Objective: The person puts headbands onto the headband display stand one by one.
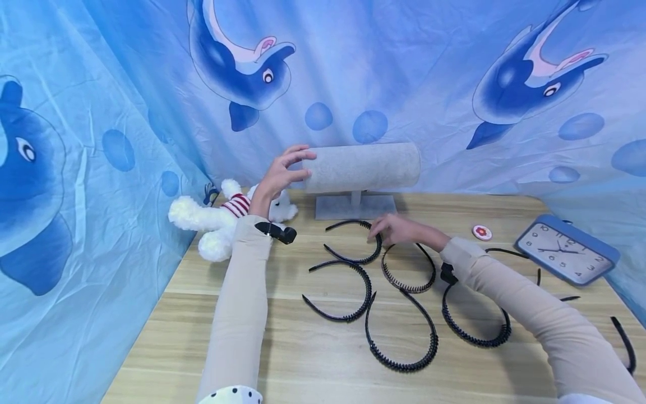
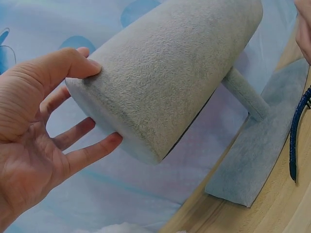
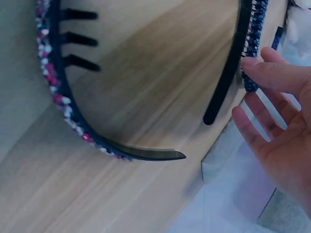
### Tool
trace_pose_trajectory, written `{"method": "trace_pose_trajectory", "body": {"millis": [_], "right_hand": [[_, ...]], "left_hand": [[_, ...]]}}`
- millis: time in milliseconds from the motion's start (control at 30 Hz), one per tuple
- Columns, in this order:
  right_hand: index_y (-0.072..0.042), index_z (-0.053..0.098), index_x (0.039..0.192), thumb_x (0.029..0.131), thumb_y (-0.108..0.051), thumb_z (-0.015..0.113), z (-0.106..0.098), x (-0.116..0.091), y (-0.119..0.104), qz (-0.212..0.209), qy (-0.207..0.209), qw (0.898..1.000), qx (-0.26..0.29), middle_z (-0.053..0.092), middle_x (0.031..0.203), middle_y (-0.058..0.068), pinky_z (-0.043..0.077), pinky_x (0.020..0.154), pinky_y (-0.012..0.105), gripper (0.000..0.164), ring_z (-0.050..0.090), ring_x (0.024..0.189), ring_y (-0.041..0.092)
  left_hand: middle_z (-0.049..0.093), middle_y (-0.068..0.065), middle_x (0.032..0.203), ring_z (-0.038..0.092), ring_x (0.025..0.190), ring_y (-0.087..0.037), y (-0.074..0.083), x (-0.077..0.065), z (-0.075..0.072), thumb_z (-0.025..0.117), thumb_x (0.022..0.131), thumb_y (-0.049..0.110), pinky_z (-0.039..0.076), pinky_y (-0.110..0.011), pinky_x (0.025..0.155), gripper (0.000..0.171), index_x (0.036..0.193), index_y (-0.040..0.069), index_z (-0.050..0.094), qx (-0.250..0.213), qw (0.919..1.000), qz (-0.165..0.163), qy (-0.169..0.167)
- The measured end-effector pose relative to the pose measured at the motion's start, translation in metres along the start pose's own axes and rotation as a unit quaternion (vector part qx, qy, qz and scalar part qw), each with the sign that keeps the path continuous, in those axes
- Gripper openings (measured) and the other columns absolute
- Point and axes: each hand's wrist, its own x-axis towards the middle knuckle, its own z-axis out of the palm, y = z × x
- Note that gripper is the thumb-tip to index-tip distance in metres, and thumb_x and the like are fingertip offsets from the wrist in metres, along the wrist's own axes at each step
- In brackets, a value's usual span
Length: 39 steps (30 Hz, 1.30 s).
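Observation:
A grey plush display stand (image 1: 363, 168) has a horizontal roll on a post above a flat base (image 1: 333, 207). My left hand (image 1: 282, 175) holds the roll's left end, the thumb on its edge and other fingertips against the end face in the left wrist view. Below the stand, my right hand (image 1: 396, 229) pinches a dark toothed headband (image 1: 377, 249) between thumb and forefinger. In the right wrist view this headband (image 3: 256, 31) shows dark blue beads. Beside it lies another headband (image 3: 57, 99) with pink and white beads.
More headbands (image 1: 370, 292) lie on the wooden table (image 1: 303, 359), several of them under or near my right forearm. A white plush toy (image 1: 214, 224) in a striped shirt is behind my left wrist. At right are a blue clock (image 1: 565, 249) and a round flower badge (image 1: 481, 232).

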Motion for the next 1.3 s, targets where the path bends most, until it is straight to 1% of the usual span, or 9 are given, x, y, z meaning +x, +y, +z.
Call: {"method": "trace_pose_trajectory", "body": {"millis": [67,100,167,233,633,767,1000,1133,1300], "right_hand": [[0.0,0.078,0.106,0.07,0.023,0.068,0.003,0.0,0.002,-0.007,0.005,1.0,-0.02,0.072,0.114,0.019,0.055,0.082,0.042,0.043,0.064,0.103,0.037],[-0.001,0.078,0.105,0.071,0.023,0.069,0.004,0.0,0.003,-0.005,0.008,1.0,-0.028,0.073,0.113,0.017,0.053,0.095,0.051,0.043,0.064,0.103,0.036],[-0.003,0.079,0.103,0.071,0.021,0.071,0.006,0.0,0.004,0.0,0.014,0.999,-0.041,0.074,0.112,0.014,0.036,0.113,0.065,0.042,0.064,0.105,0.035],[-0.005,0.08,0.101,0.071,0.019,0.073,0.008,0.001,0.005,0.006,0.017,0.999,-0.049,0.074,0.112,0.013,0.012,0.122,0.07,0.039,0.064,0.112,0.035],[-0.001,0.079,0.09,0.075,0.009,0.079,0.009,0.0,-0.004,0.0,0.013,1.0,-0.009,0.074,0.101,0.015,0.0,0.122,0.07,0.018,0.065,0.107,0.037],[-0.004,0.08,0.091,0.076,0.008,0.08,0.01,-0.002,-0.008,-0.003,0.007,1.0,-0.018,0.075,0.1,0.011,0.009,0.121,0.065,0.019,0.064,0.106,0.032],[-0.01,0.08,0.093,0.077,0.003,0.081,0.004,-0.006,-0.025,-0.009,0.008,0.998,-0.059,0.077,0.1,0.003,0.032,0.106,0.052,0.021,0.057,0.112,0.03],[-0.01,0.08,0.096,0.08,0.003,0.079,-0.002,-0.008,-0.038,-0.007,0.003,0.998,-0.06,0.077,0.106,0.007,0.034,0.111,0.061,0.02,0.056,0.118,0.035],[-0.009,0.08,0.1,0.084,0.004,0.075,-0.01,-0.01,-0.051,0.0,-0.011,0.999,-0.047,0.077,0.108,0.007,0.026,0.119,0.067,0.021,0.053,0.129,0.044]], "left_hand": [[0.034,-0.009,0.164,0.035,0.148,-0.029,-0.001,0.0,0.0,0.068,0.092,-0.001,0.049,-0.049,0.11,0.045,0.136,-0.005,0.06,0.002,1.0,-0.001,0.004],[0.034,-0.008,0.164,0.035,0.148,-0.029,-0.001,0.0,0.001,0.068,0.092,-0.001,0.05,-0.048,0.109,0.045,0.136,-0.004,0.06,0.002,1.0,-0.002,0.007],[0.035,-0.008,0.164,0.036,0.148,-0.028,-0.002,0.001,0.001,0.069,0.091,-0.001,0.051,-0.048,0.108,0.045,0.135,-0.003,0.061,0.001,0.9999,-0.005,0.012],[0.035,-0.007,0.164,0.036,0.148,-0.028,-0.003,0.001,0.002,0.069,0.091,-0.001,0.05,-0.049,0.108,0.045,0.135,-0.003,0.061,-0.001,0.9998,-0.008,0.016],[0.034,-0.006,0.164,0.037,0.148,-0.027,-0.003,0.0,0.004,0.069,0.091,-0.001,0.048,-0.051,0.112,0.045,0.135,-0.003,0.061,-0.016,0.9995,-0.011,0.025],[0.034,-0.006,0.164,0.037,0.148,-0.027,-0.003,-0.001,0.004,0.069,0.091,-0.001,0.048,-0.051,0.111,0.044,0.135,-0.003,0.061,-0.019,0.9994,-0.009,0.026],[0.034,-0.007,0.164,0.036,0.149,-0.027,-0.002,-0.001,0.004,0.068,0.091,-0.002,0.048,-0.051,0.111,0.043,0.134,-0.002,0.063,-0.015,0.9993,-0.013,0.031],[0.033,-0.007,0.165,0.036,0.149,-0.027,-0.002,-0.002,0.005,0.068,0.091,-0.001,0.048,-0.052,0.111,0.043,0.134,-0.003,0.062,-0.017,0.9993,-0.013,0.032],[0.032,-0.007,0.165,0.036,0.149,-0.028,-0.002,-0.003,0.006,0.067,0.092,-0.001,0.047,-0.054,0.112,0.043,0.134,-0.005,0.061,-0.019,0.9993,-0.011,0.031]]}}
